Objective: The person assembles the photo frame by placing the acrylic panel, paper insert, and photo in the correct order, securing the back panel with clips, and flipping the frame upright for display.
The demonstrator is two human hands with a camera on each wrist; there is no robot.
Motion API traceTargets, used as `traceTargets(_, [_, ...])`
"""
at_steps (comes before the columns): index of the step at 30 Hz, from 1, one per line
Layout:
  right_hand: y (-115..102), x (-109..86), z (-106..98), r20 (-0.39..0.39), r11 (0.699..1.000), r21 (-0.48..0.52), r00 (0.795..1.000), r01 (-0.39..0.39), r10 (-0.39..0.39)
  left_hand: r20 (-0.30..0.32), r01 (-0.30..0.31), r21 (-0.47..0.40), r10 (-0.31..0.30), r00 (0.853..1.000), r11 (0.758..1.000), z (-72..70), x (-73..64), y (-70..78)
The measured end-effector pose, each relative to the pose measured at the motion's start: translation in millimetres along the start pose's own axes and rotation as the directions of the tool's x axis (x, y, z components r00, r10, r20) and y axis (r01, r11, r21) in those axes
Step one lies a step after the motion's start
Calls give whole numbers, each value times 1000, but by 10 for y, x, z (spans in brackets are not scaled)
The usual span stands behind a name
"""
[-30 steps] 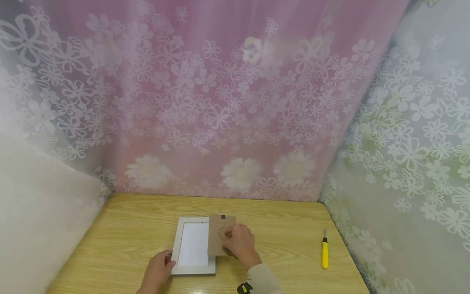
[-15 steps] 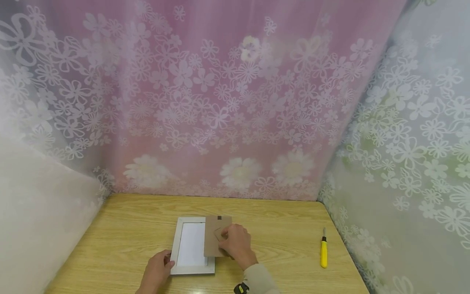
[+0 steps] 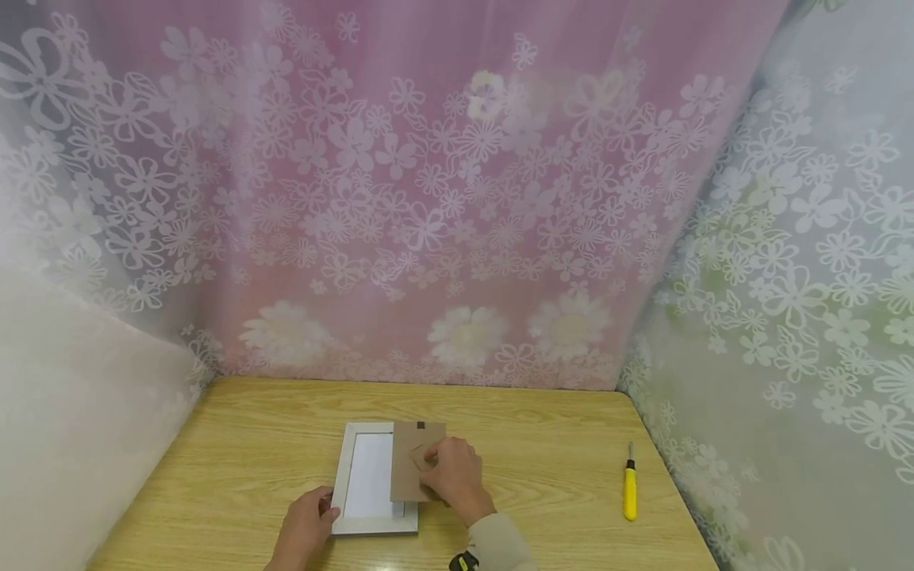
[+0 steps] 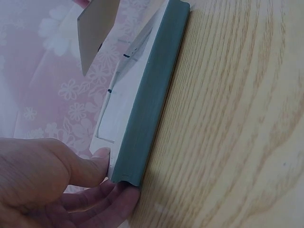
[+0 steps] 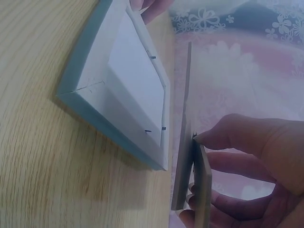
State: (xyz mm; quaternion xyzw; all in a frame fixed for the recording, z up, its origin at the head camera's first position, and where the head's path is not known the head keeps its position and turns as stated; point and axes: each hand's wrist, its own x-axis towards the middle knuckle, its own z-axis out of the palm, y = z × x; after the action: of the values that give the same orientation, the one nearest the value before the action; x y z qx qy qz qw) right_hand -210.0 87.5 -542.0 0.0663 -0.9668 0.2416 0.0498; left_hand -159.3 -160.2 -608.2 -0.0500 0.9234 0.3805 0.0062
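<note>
A picture frame (image 3: 343,476) lies face down on the table with white paper (image 3: 369,476) in its opening; its side is teal in the left wrist view. My left hand (image 3: 303,525) grips the frame's near-left corner, thumb on top and fingers at the outer edge. My right hand (image 3: 455,477) holds a brown backing board (image 3: 405,468) raised over the frame's right side. In the right wrist view, its thumb and fingers pinch the fold-out stand leg (image 5: 203,183) of that board. A gap shows between board and frame. Small dark tabs (image 5: 164,128) stick out along the frame's inner edge.
A yellow-handled screwdriver (image 3: 631,488) lies at the right of the wood-grain table (image 3: 543,444). Flowered curtains (image 3: 457,198) enclose the back and both sides.
My right hand has moved the backing board slightly left and a little nearer, further over the frame. My left hand and the frame have stayed in place.
</note>
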Motion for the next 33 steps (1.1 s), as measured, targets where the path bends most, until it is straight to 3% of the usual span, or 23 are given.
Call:
traceTargets(18, [-93, 0, 1, 24, 999, 47, 1000, 0, -1, 7, 1, -6, -1, 1000, 1000, -16, -7, 21])
traceTargets(33, [-130, -6, 73, 27, 1000, 11, 999, 21, -21, 6, -11, 2, 11, 1000, 1000, -9, -5, -9])
